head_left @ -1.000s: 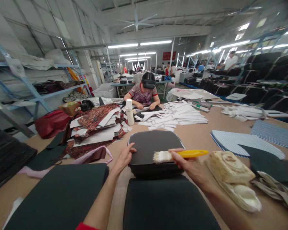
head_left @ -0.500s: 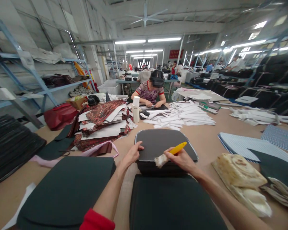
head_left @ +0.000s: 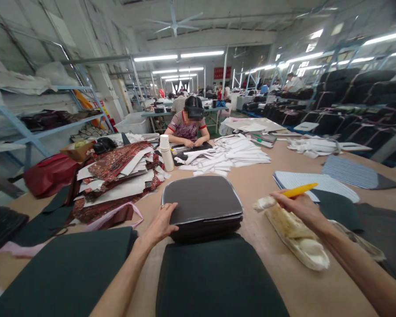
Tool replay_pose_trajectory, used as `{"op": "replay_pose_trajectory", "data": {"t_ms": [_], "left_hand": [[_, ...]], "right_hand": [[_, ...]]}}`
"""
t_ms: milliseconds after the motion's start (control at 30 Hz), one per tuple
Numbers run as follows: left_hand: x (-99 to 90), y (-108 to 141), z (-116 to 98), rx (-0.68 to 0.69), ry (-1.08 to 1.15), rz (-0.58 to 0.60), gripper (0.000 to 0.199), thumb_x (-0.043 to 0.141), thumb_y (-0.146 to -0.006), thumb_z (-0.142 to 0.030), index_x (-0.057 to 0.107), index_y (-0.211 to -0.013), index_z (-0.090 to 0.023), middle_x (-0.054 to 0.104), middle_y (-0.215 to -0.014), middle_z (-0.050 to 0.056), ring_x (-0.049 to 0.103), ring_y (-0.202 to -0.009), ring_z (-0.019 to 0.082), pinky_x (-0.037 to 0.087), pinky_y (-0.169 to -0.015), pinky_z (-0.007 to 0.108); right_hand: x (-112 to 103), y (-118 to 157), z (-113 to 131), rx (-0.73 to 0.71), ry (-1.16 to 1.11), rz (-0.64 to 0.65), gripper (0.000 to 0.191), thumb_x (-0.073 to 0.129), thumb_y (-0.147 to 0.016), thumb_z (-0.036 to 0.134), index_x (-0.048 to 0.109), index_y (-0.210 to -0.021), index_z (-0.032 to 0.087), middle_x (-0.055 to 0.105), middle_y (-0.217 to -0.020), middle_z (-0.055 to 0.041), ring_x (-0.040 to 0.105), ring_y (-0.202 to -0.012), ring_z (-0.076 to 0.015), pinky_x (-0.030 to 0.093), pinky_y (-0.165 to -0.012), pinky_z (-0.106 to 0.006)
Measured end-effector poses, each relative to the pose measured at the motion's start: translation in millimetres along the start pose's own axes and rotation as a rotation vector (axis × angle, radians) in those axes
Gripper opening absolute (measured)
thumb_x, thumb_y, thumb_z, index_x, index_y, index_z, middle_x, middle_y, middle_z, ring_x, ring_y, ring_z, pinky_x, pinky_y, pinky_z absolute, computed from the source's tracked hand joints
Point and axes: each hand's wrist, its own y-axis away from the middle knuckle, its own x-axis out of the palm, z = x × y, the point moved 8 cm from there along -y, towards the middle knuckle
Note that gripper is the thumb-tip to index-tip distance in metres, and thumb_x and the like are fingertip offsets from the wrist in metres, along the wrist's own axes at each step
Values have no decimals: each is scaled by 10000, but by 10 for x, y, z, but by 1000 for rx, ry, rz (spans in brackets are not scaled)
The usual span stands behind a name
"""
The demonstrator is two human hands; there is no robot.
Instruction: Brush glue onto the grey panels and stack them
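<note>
A stack of dark rounded panels point(head_left: 201, 200) with a whitish line along its top edge lies mid-table. At its left front corner rests my left hand point(head_left: 161, 222), fingers apart, holding nothing. My right hand point(head_left: 295, 204) is wrapped round a yellow-handled brush point(head_left: 299, 190), its pale bristles pointing left. Beneath the brush and that hand is a yellowish, glue-stained block point(head_left: 285, 226), partly covered by them. Closer to me lies a dark green stack point(head_left: 214, 279), and another green panel pile point(head_left: 66, 268) sits at the left.
Red patterned pieces point(head_left: 119, 176) are heaped at the left beside a cream bottle point(head_left: 166, 154). White strips point(head_left: 231, 154) spread across the far table, where a person point(head_left: 188, 125) works. Striped sheets point(head_left: 317, 185) lie at the right, and blue shelving point(head_left: 53, 130) stands far left.
My right hand has carried the brush off the panel stack, rightward to above the yellowish block. My left hand has moved down to the stack's front left corner. The view has turned right.
</note>
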Motion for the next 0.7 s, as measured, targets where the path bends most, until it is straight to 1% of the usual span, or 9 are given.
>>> {"op": "replay_pose_trajectory", "data": {"t_ms": [67, 200, 300, 367, 400, 467, 533, 633, 700], "left_hand": [[-8, -42, 55, -2, -8, 3, 680, 604, -630, -176, 415, -1283, -173, 522, -1286, 141, 478, -1201, 276, 350, -1029, 454], [-88, -91, 100, -6, 1, 40, 579, 582, -687, -228, 414, -1240, -206, 615, -1151, 101, 568, -1077, 239, 431, -940, 410], [-120, -77, 28, 8, -9, 42, 348, 518, -719, -216, 492, -1066, -220, 644, -1021, 50, 601, -952, 200, 460, -868, 355], [-129, -78, -28, 10, -39, 5, 266, 481, -679, -149, 511, -934, -218, 626, -899, 17, 590, -851, 184, 462, -806, 335], [-143, -91, -55, 9, -55, -24, 251, 465, -649, -120, 508, -877, -215, 604, -842, 6, 575, -813, 180, 457, -783, 330], [-221, -142, -123, 11, -78, -94, 222, 436, -615, -95, 487, -800, -207, 562, -778, -5, 546, -780, 174, 446, -765, 325], [-393, -213, -247, 34, -81, -170, 191, 414, -630, -100, 471, -781, -203, 559, -810, 4, 536, -812, 171, 437, -790, 324], [-800, -266, -578, 102, -67, -264, 194, 407, -664, -119, 474, -826, -200, 574, -930, 26, 535, -900, 169, 424, -847, 319], [-1092, -210, -853, 142, -56, -297, 190, 422, -687, -144, 485, -856, -204, 584, -960, 24, 545, -920, 170, 424, -860, 314]], "right_hand": [[38, 14, 37, -26, -78, 15, 363, 622, -667, 525, 652, -667, 162, 512, -481, -3, 463, -460, -135, 371, -441, -258], [184, 53, 117, -77, -276, 144, 446, 627, -712, 547, 657, -900, 144, 566, -585, -7, 514, -526, -131, 431, -508, -251], [279, 82, 84, -100, -402, 300, 582, 562, -761, 601, 571, -1122, 145, 608, -647, -21, 553, -520, -139, 469, -528, -273], [343, 81, -10, -133, -403, 374, 605, 499, -794, 623, 525, -1184, 161, 651, -740, -59, 599, -541, -163, 495, -545, -303], [369, 67, -67, -176, -364, 376, 581, 479, -806, 622, 532, -1169, 171, 664, -796, -81, 626, -583, -183, 508, -572, -321], [415, 19, -178, -302, -194, 293, 511, 505, -794, 607, 581, -1087, 195, 673, -891, -108, 661, -708, -234, 519, -662, -367], [487, -11, -221, -458, 18, 164, 469, 583, -748, 578, 608, -1046, 216, 664, -1006, -126, 650, -873, -291, 497, -786, -426], [603, -9, -129, -613, 168, 9, 530, 616, -734, 533, 565, -1157, 218, 585, -1203, -148, 570, -1069, -330, 442, -893, -473], [620, 1, 11, -623, 140, -53, 565, 588, -760, 520, 515, -1224, 205, 554, -1241, -154, 531, -1121, -324, 426, -914, -478]]}}
